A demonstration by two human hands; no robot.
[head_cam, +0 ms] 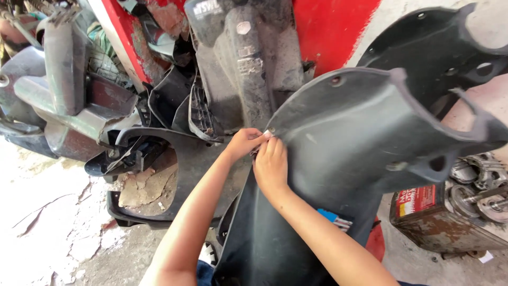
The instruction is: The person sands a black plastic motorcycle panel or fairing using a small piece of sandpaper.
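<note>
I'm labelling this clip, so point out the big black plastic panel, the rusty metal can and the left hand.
black plastic panel [360, 137]: head view, broad inner face.
rusty metal can [442, 225]: head view, front side.
left hand [243, 143]: head view, back of hand.
</note>
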